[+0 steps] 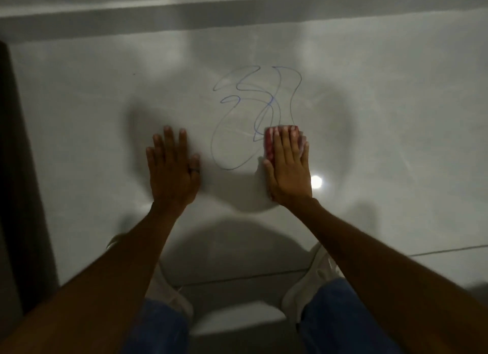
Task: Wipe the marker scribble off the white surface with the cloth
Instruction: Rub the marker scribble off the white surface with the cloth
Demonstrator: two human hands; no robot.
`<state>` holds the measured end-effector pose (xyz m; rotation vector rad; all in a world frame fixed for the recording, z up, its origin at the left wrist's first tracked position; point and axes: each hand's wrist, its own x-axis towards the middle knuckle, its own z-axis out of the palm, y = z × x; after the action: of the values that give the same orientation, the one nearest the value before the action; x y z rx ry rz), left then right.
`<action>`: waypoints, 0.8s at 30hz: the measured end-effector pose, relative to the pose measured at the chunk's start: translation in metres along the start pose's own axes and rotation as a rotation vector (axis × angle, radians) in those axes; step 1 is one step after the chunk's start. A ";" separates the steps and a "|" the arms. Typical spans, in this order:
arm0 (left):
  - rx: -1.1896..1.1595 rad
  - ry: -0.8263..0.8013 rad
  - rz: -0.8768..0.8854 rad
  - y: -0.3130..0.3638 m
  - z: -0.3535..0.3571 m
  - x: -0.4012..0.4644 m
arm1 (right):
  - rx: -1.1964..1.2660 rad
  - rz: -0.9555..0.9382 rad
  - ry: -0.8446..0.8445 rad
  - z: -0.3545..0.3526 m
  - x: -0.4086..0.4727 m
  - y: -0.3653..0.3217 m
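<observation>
A looping blue marker scribble [253, 108] runs across the middle of the glossy white surface [383, 111]. My right hand [287, 166] lies flat, fingers together, pressing a red and white cloth [269, 142] onto the scribble's lower right end. Most of the cloth is hidden under the palm; a red edge shows at the fingers' left side and a pale part below the wrist. My left hand [171, 169] rests flat on the surface left of the scribble, fingers spread, holding nothing, a dark ring on one finger.
A grey ledge [237, 13] borders the far side of the white surface. A dark vertical edge [23, 169] bounds it on the left. Below, white shoes [314, 282] and blue trouser legs [340, 319] stand on the floor. A bright light reflection [316, 181] sits beside my right wrist.
</observation>
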<state>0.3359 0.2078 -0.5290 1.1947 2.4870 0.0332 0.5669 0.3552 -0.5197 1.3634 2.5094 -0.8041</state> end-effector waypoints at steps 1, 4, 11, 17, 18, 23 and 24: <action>0.008 0.043 0.006 -0.003 0.010 0.004 | -0.045 -0.044 0.033 0.002 0.012 0.004; 0.037 0.188 0.017 -0.009 0.031 0.009 | -0.125 -0.069 0.198 -0.004 0.051 0.021; 0.044 0.321 0.067 -0.018 0.044 0.008 | -0.317 -0.473 0.147 -0.004 0.060 0.030; 0.016 0.312 0.055 -0.012 0.035 0.005 | -0.168 0.083 0.366 -0.025 0.055 0.055; 0.011 0.308 0.054 -0.011 0.034 0.005 | -0.212 -0.057 0.317 -0.015 0.043 0.051; 0.008 0.314 0.048 -0.011 0.030 0.005 | -0.437 -0.791 -0.031 -0.022 0.032 0.079; 0.009 0.318 0.050 -0.010 0.030 0.005 | -0.396 -0.709 0.026 -0.030 0.047 0.083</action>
<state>0.3362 0.2009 -0.5596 1.3454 2.7279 0.2431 0.6117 0.4414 -0.5440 0.3527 2.9734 -0.3316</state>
